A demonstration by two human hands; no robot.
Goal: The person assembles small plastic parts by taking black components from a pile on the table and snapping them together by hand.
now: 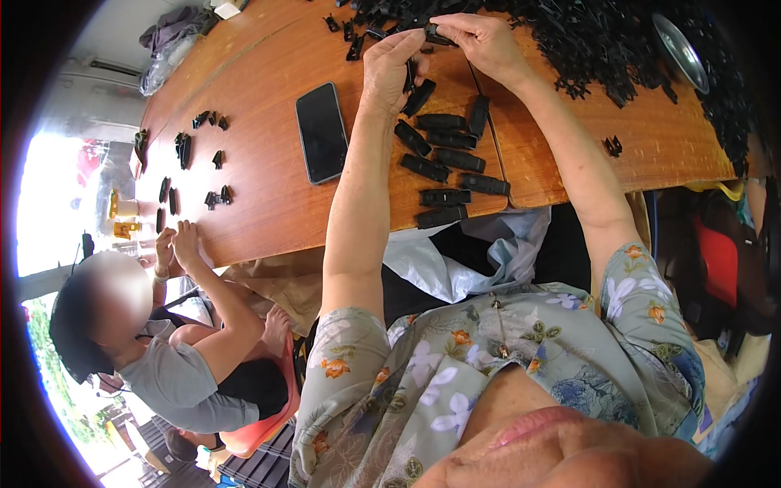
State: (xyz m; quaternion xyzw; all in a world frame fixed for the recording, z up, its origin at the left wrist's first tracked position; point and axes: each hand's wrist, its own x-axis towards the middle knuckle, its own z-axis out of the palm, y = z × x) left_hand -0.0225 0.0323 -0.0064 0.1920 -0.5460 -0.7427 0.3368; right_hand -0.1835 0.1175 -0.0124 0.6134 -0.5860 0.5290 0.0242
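Both of my hands are raised over the far part of the wooden table [252, 81], fingertips close together. My left hand [392, 65] is closed, with a long black plastic piece [409, 75] showing along its palm. In a pinch of thumb and finger, my right hand [486, 47] holds a small black plastic part [439, 36], right by the left fingertips. Whether the two parts touch is too small to tell. Below my hands lie several oblong black plastic pieces [446, 122] in a loose group. A few small black parts [355, 45] sit left of my left hand.
A dark phone [320, 132] lies left of my left forearm. A large heap of small black parts [602, 49] covers the far right, with a metal bowl [680, 52] on it. At the left, a seated person [191, 382] handles small parts at the table edge.
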